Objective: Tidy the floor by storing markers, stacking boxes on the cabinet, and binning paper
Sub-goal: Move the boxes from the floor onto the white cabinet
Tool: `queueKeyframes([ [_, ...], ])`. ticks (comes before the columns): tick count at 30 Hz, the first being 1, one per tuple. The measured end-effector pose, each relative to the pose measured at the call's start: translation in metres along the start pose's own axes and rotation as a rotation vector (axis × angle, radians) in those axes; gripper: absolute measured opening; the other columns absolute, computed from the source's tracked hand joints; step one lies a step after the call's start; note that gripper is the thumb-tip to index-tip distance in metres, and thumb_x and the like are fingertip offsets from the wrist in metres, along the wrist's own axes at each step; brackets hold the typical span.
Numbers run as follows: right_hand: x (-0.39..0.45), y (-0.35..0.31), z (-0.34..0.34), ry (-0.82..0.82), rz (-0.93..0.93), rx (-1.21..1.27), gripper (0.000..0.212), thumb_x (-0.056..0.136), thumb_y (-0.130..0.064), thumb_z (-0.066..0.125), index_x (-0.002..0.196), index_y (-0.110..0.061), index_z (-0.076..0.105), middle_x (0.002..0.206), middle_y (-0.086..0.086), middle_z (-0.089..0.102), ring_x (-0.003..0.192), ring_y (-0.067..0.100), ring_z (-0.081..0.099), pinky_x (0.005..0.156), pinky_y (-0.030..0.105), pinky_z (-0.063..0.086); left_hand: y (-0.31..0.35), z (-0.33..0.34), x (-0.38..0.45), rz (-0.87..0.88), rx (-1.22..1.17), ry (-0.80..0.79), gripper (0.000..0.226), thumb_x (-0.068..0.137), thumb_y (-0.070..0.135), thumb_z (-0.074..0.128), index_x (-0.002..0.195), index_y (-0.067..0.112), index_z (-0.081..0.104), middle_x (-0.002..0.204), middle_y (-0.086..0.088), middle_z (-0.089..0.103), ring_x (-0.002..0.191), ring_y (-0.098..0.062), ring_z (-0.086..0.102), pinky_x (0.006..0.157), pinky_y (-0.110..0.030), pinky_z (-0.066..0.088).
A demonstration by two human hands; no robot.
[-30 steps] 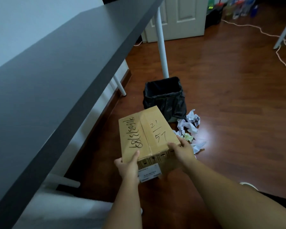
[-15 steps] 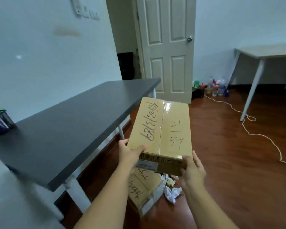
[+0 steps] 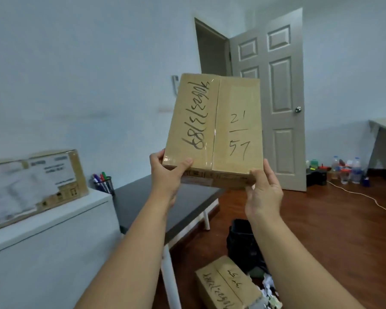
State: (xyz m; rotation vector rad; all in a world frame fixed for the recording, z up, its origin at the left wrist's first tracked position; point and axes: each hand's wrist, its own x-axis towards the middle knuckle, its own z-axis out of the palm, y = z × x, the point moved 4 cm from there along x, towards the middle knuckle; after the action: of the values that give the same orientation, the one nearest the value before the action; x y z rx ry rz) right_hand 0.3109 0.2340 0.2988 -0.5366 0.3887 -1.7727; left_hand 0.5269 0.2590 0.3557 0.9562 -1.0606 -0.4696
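Head view, wide-angle. Cardboard box [image 3: 214, 130] raised in mid-air at centre, taped seam running lengthwise, top face marked by hand with a long number and "21/57". Left hand [image 3: 165, 175] closed on the near left corner of the box, thumb over the top face, remaining fingers hidden beneath. Right hand [image 3: 264, 192] closed on the near right corner, fingers wrapped under the near edge; palm side not visible. Near end face of the box mostly in shadow, its label illegible.

Second box [image 3: 35, 186] resting on the white cabinet [image 3: 54, 221] at left, close to the cabinet's far right corner; printed face blurred, left end cut off by the frame edge. Marker holder [image 3: 104, 185] standing on the dark desk [image 3: 143, 197] at its near left corner, just beside the cabinet, several markers upright inside; colours apparently red, green and blue, caps too small to confirm. Far end of the desk hidden behind the raised box.

Third box [image 3: 227, 286] lying on the floor [image 3: 332, 230] at lower centre, handwritten, bottom portion cut off. Black bin [image 3: 243, 239] on the floor just behind it, partly covered by the right forearm. Crumpled paper [image 3: 269, 288] on the floor beside the third box, largely hidden by the forearm. Door [image 3: 274, 97] open in the background.
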Motion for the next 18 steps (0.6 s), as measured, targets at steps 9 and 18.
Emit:
queueKeyframes([
  [9,-0.091,0.069,0.202,-0.552,0.111,-0.028,0.062,0.089,-0.002,0.059,0.145,-0.023,0.044,0.113,-0.010,0.067,0.105,0.011,0.064,0.088,0.033,0.054,0.159,-0.202,-0.016,0.320,0.256,0.323,0.077,0.072,0.021,0.088,0.131,0.023,0.038,0.123,0.005,0.057,0.113,-0.012,0.060,0.098,-0.039,0.054],
  [18,-0.210,0.147,0.367,-1.011,0.129,-0.171,0.083,0.083,-0.012,0.064,0.148,-0.043,0.024,0.137,-0.010,0.048,0.125,0.015,0.049,0.100,0.041,0.048,0.283,-0.371,-0.065,0.424,0.460,0.600,0.093,0.066,0.036,0.084,0.145,0.041,0.035,0.151,0.003,0.044,0.140,-0.016,0.041,0.106,-0.049,0.045],
])
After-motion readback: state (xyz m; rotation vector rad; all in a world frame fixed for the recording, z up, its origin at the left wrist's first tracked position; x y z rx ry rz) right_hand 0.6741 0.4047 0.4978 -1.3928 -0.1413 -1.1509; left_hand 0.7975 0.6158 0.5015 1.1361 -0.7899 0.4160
